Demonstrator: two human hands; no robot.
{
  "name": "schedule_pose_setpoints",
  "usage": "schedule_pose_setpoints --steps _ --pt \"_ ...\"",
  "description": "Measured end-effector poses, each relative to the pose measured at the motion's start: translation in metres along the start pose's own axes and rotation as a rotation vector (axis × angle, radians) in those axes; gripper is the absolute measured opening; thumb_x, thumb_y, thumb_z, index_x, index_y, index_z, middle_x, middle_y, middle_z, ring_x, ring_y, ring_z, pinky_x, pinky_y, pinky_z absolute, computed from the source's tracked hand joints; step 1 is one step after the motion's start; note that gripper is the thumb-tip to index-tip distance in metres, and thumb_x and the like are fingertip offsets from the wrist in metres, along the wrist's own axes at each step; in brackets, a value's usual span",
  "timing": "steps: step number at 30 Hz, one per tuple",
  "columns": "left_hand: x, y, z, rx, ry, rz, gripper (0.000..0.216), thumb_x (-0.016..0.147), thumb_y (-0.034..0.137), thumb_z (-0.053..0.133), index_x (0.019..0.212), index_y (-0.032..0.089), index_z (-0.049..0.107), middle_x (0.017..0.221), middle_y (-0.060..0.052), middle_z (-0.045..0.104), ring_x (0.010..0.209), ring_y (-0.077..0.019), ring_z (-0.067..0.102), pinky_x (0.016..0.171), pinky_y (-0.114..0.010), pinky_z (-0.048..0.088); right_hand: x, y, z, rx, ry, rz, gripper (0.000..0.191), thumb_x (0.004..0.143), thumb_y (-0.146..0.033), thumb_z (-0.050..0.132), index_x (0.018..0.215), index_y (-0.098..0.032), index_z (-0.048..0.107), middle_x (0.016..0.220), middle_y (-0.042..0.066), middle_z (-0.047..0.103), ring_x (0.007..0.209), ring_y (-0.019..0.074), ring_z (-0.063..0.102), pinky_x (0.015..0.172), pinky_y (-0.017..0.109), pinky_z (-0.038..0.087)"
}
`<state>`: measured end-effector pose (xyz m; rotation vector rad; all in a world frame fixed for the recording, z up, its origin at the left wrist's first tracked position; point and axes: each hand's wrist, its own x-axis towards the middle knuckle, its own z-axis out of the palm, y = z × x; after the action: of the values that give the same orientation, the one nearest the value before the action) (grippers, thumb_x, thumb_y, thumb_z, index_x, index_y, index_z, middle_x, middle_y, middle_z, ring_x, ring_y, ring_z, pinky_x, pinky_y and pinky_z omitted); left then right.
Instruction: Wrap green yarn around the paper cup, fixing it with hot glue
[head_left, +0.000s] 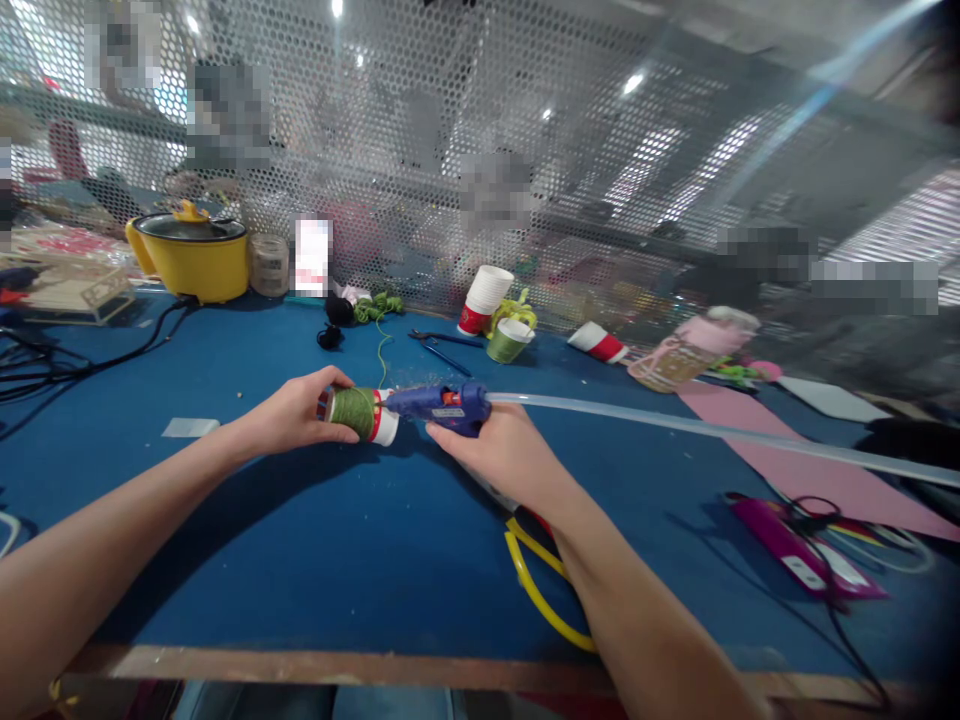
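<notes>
My left hand [296, 412] grips a paper cup wound with green cord [358, 412], held on its side above the blue table [300, 540]. My right hand [501, 448] is wrapped round a blue glue gun [442, 404] whose nozzle touches the cup's white and red rim. A long clear glue stick [697, 428] juts out of the gun's back toward the right. A strand of green cord runs from the cup to a green cord bundle [379, 305] further back.
A yellow pot [191, 255] stands at the back left with black cables [67, 360] near it. Stacked paper cups [484, 298], a green-wrapped cup [508, 340], scissors [442, 345], a tipped cup [598, 342] and a pink bottle [686, 355] lie behind. Pink sheet [795, 460] and pink tool [795, 550] sit right.
</notes>
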<state>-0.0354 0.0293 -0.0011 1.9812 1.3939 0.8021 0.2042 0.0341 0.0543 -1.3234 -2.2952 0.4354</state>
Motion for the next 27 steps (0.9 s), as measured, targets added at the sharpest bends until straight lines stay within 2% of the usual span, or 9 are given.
schedule_pose_setpoints --steps 8,15,27 --pt "0.0008 -0.0010 -0.0006 0.015 -0.010 -0.021 0.050 0.065 0.045 0.065 0.101 0.018 0.044 0.087 -0.006 0.063 0.073 -0.0211 0.062 0.060 -0.030 0.047 -0.0023 -0.0023 -0.0014 0.024 -0.028 -0.014 0.020 0.072 -0.029 0.054 0.058 -0.017 0.059 0.058 0.000 0.060 0.054 0.0130 0.053 0.053 0.024 0.040" --pt "0.0009 -0.0012 -0.0014 0.040 -0.004 -0.034 0.050 0.065 0.046 0.064 0.101 0.017 0.045 0.083 -0.005 0.063 0.071 -0.0212 0.062 0.059 -0.029 0.046 -0.0035 -0.0045 -0.0019 0.011 -0.042 0.005 0.017 0.072 -0.028 0.054 0.071 -0.016 0.066 0.065 0.002 0.064 0.059 0.0150 0.056 0.058 0.026 0.042" --pt "0.0011 -0.0009 -0.0003 0.028 0.008 0.020 0.049 0.060 0.039 0.069 0.098 0.017 0.045 0.090 -0.006 0.061 0.077 -0.0216 0.060 0.066 -0.032 0.046 -0.0005 -0.0001 0.0000 0.021 -0.027 0.013 0.024 0.072 -0.032 0.054 0.053 -0.017 0.051 0.053 -0.001 0.055 0.049 0.0117 0.047 0.050 0.024 0.037"
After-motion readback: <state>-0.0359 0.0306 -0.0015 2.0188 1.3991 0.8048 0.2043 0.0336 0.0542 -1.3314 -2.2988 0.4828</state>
